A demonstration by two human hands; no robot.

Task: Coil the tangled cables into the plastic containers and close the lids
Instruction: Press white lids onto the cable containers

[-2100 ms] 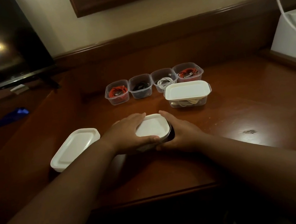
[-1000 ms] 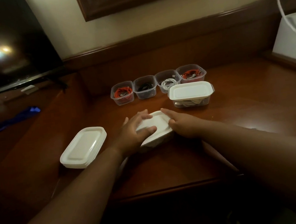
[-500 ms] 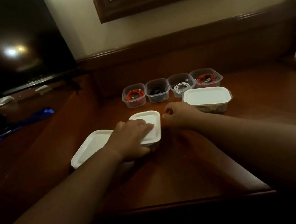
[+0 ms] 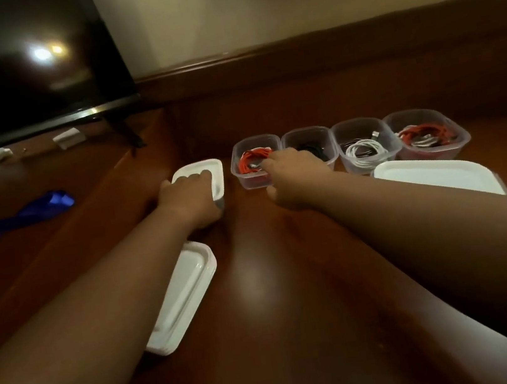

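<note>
surface: wooden desk [image 4: 299, 333] | on it: four open containers [image 4: 367, 145], lidded containers [image 4: 440, 177], loose lid [image 4: 185, 294]

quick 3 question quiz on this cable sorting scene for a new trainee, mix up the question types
1. True or false: all four clear containers in the back row are open.
2. Which hand rests on the closed small container? A) left hand B) right hand
3. Fill in: the right hand reaches to the open container holding the ____ cable.

Key: 1 true; 2 A; 3 red. Spare lids lie nearer the person, and a larger closed container sits at right.
</note>
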